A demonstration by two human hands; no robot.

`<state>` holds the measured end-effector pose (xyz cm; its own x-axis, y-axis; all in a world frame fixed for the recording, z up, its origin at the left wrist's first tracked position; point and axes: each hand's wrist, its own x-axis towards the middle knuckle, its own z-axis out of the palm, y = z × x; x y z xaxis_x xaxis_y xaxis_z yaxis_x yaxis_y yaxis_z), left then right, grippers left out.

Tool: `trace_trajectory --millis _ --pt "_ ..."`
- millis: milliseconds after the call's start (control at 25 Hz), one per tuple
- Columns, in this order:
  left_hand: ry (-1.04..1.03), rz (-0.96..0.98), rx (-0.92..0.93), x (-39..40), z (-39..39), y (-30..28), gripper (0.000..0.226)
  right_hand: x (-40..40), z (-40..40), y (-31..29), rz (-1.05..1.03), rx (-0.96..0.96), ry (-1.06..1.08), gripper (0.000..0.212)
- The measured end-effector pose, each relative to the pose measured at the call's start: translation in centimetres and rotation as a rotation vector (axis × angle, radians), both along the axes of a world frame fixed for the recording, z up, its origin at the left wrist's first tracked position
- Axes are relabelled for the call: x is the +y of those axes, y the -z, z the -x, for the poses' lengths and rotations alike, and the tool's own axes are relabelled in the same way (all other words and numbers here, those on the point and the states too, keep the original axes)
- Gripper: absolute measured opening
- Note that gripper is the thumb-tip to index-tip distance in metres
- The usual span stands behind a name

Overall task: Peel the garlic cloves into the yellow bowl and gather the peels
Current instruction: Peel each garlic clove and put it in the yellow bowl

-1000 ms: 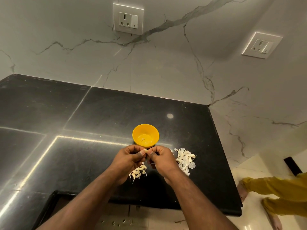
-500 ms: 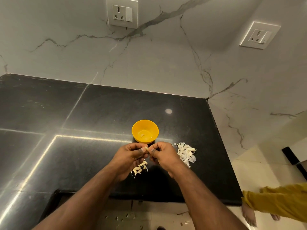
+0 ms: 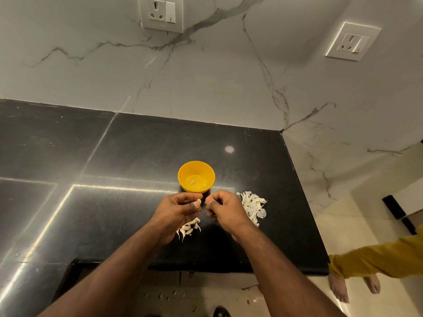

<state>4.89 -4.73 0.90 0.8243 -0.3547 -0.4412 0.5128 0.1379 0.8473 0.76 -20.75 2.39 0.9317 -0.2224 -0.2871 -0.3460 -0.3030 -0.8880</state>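
Overhead, black countertop, marble wall.

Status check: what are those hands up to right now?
Left hand pinches a garlic clove; right hand curled beside it. Yellow bowl holds one. Nothing blocking.

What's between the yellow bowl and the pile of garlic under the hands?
In the head view, the two hands: the left hand pinching a clove, and the right hand, between the yellow bowl and the garlic pile.

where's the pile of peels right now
In the head view, the pile of peels lies on the black counter, just right of the right hand.
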Motion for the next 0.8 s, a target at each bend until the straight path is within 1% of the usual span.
trace_trajectory --millis 40,120,200,280,360,440,520,680,800 --pt "0.003 -0.017 -0.007 0.0 0.0 0.2 0.022 -0.6 0.0 0.1 0.033 -0.006 0.016 0.012" --pt "-0.001 -0.039 -0.012 -0.1 0.0 0.4 0.021 -1.7 0.0 0.3 0.164 0.011 0.006 0.008" --pt "-0.008 -0.048 -0.013 -0.4 0.1 0.5 0.017 -2.2 0.2 0.2 0.275 0.024 -0.01 0.014" --pt "0.001 -0.053 -0.024 -0.6 0.1 0.5 0.014 -1.9 0.2 0.0 0.263 -0.041 -0.013 0.021" --pt "0.025 -0.049 -0.041 -0.5 0.0 0.6 0.013 -1.2 0.2 -0.2 0.105 -0.079 -0.037 0.024" --pt "0.049 -0.046 -0.064 -0.5 0.1 0.6 0.013 -0.4 0.2 -0.2 -0.058 -0.056 -0.039 0.022" --pt "0.039 -0.057 -0.079 -0.5 0.2 0.4 0.016 0.0 0.3 -0.2 -0.19 -0.038 0.007 0.017" --pt "0.042 -0.072 -0.135 -0.1 0.2 0.1 0.017 -0.1 0.2 -1.0 -0.486 0.087 0.095 0.022" --pt "0.073 -0.043 -0.156 0.2 0.0 0.0 0.018 -0.5 0.3 -1.4 -0.643 0.177 0.124 0.022"
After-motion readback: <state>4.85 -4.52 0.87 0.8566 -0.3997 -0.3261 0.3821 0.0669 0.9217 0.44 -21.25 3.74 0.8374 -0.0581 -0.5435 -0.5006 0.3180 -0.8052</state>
